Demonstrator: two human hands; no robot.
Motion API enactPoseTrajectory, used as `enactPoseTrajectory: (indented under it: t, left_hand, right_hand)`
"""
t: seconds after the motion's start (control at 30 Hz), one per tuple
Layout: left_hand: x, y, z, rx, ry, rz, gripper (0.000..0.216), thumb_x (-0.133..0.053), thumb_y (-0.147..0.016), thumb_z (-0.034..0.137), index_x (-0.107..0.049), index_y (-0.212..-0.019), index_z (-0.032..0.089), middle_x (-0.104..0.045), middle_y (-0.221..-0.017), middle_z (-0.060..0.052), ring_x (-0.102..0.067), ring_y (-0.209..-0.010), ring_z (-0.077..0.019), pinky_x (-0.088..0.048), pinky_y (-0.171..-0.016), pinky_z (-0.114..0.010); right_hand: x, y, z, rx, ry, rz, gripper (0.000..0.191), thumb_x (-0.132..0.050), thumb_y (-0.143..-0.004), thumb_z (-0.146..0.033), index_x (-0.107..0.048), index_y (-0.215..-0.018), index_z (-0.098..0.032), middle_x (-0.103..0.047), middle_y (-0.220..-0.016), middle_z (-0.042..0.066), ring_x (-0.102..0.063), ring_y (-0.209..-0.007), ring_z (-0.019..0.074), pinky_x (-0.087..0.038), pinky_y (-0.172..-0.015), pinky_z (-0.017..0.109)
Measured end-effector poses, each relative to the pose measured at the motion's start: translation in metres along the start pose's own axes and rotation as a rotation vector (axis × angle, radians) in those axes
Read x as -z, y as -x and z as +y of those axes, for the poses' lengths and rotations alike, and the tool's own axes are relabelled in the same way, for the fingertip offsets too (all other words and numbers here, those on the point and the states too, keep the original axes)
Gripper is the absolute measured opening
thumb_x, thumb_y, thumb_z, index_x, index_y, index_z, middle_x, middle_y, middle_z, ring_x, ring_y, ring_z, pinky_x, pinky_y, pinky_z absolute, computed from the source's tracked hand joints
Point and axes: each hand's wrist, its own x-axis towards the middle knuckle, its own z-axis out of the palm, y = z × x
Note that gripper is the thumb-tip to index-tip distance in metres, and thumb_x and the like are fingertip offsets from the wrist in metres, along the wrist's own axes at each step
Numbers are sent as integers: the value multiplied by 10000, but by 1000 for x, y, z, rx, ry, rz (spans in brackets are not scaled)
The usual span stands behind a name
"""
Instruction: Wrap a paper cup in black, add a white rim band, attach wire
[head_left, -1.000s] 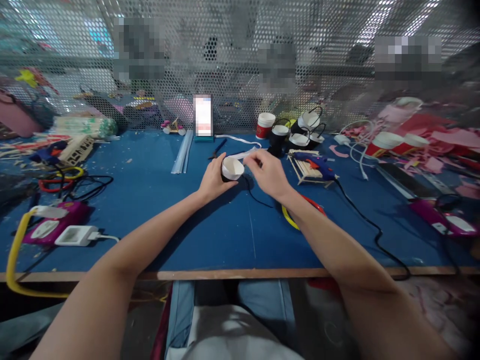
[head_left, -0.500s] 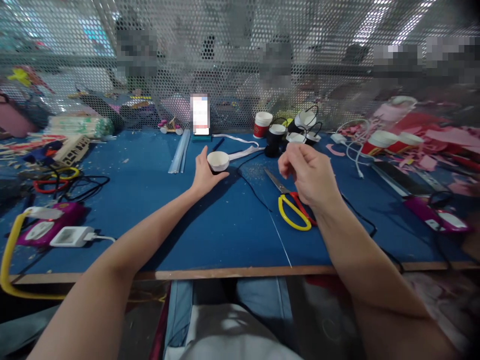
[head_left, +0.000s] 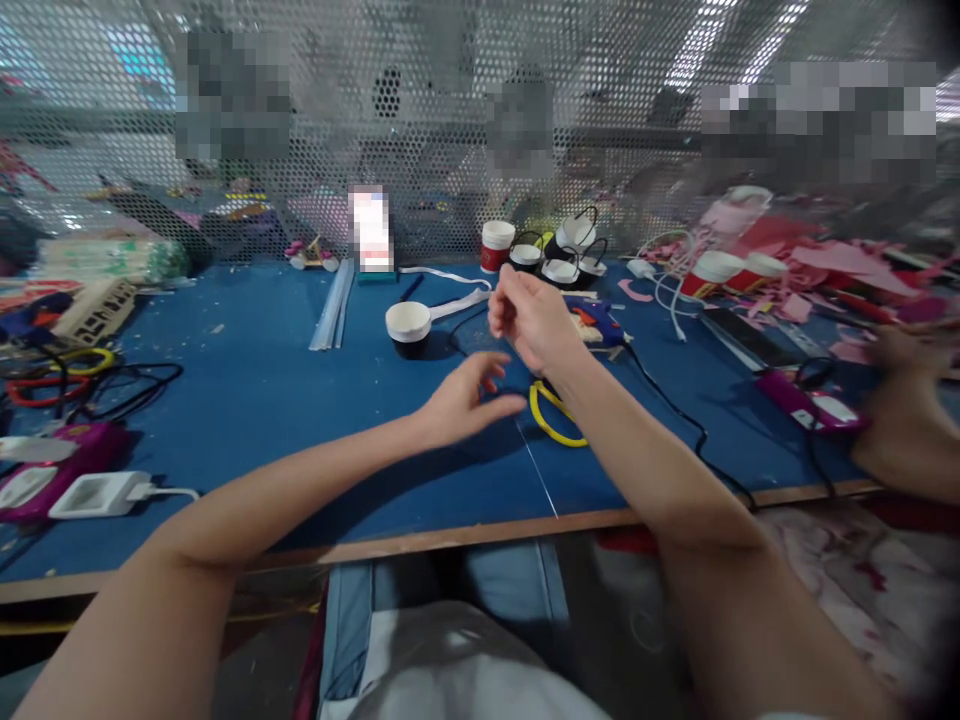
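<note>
Head camera view, looking down over a cluttered blue worktop backed by a perforated metal screen.

The left hand hovers low over the worktop near the middle, palm down, fingers spread and gripping nothing. Just to its right lie yellow-handled scissors, flat on the worktop and partly hidden under the right forearm. That spot seems to keep them in easy reach.

The right hand is raised above the scissors with its fingers curled into a loose pinch. Whether anything thin sits between the fingertips cannot be told.

A black paper cup with a white inside stands upright beyond the left hand, apart from both hands, mouth up. A white strip lies just beside its rim.

Behind the right hand rests a blue glue gun, its black cord trailing toward the near edge. Further back stands a cluster of black cups beside a red cup.

Clear glue sticks lie left of centre, and a white power adapter sits at the near left.

Another person's hand rests at the far right edge.
</note>
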Motion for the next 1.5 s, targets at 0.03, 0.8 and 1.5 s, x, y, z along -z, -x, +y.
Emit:
enactPoseTrajectory:
  t: [0.03,0.8,1.5]
  left_hand:
    - [-3,4,1,-132,-109,-114,383,-556,-819,341,-472,-1144,157,-596,-1025,-112,-586,-874,-173,-498,-737,-308]
    - [35,-5,45,-462,81,87,87,-446,-868,160,-476,-943,193,-607,-866,-52,-618,-854,-160,-485,-753,-314]
    - [61,22,9,371,845,445,102,-527,-829,213,-431,-865,204,-482,-565,77,-590,-572,-83,-495,-633,-251]
  right_hand:
    - [4,-6,-3,-13,-14,14,437,-478,-777,-597,-419,-616,-195,-435,-497,-65,-408,-394,50,-329,-369,187]
    - [55,-5,-2,-148,-365,102,357,-523,-808,-501,-477,-637,-190,-669,-696,-8,-647,-682,106,-526,-670,251]
    - [33,24,13,-201,-564,-176,257,-544,-823,-413,-510,-664,-213,-690,-978,-2,-607,-1013,146,-465,-925,330]
